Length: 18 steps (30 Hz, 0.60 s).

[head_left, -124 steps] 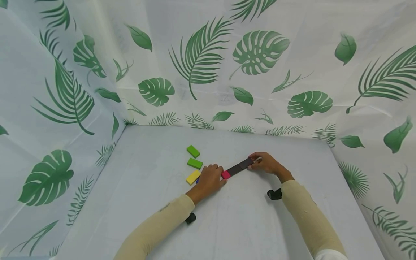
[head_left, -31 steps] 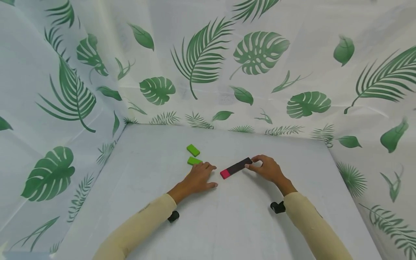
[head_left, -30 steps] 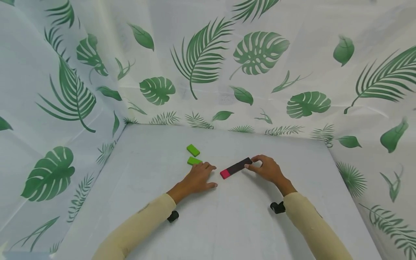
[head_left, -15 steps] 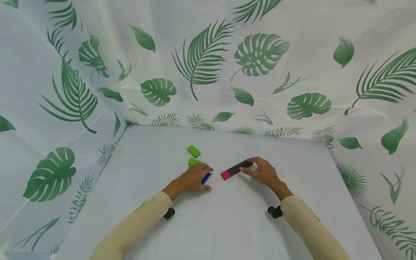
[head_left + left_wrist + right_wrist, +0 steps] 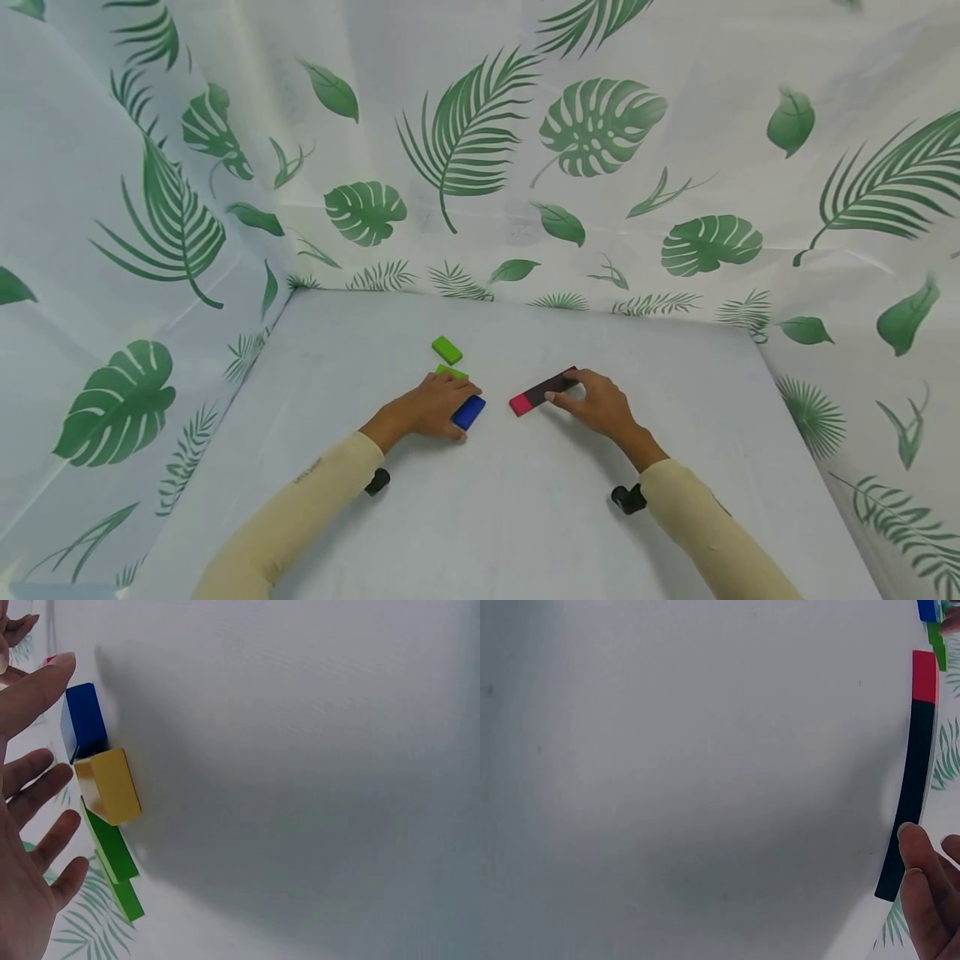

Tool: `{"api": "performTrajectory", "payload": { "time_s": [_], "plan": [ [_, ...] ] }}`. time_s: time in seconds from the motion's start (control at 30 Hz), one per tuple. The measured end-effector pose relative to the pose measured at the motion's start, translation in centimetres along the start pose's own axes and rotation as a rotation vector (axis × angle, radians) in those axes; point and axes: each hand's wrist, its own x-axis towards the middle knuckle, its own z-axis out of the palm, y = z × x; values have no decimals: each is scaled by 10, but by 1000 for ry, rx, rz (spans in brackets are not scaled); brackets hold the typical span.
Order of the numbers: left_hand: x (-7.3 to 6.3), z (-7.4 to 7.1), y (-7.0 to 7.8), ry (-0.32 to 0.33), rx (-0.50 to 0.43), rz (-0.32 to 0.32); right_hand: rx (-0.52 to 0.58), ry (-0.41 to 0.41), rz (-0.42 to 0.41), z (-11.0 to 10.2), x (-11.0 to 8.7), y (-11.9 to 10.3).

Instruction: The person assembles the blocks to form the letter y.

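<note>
Blue block (image 5: 468, 412) on bench (image 5: 525, 517) just left of the red-tipped black row (image 5: 542, 391), left hand (image 5: 429, 406) flat over it, fingers straight, right hand (image 5: 597, 402) fingertips steadying row; a careless shove could skew that row.

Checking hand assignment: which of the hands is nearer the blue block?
Left. The left hand touches the blue block; the right hand rests on the black-and-red row, apart from it.
</note>
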Motion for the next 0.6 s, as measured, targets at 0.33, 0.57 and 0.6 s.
{"api": "performTrajectory", "payload": {
  "time_s": [0.33, 0.57, 0.6],
  "plan": [
    [3, 4, -5, -23, 41, 15, -45, 39, 12, 9, -1, -6],
    [4, 4, -8, -22, 63, 25, -51, 66, 45, 12, -2, -12],
    [5, 4, -8, -21, 65, 27, -52, 61, 50, 13, -2, -13]
  ]
}}
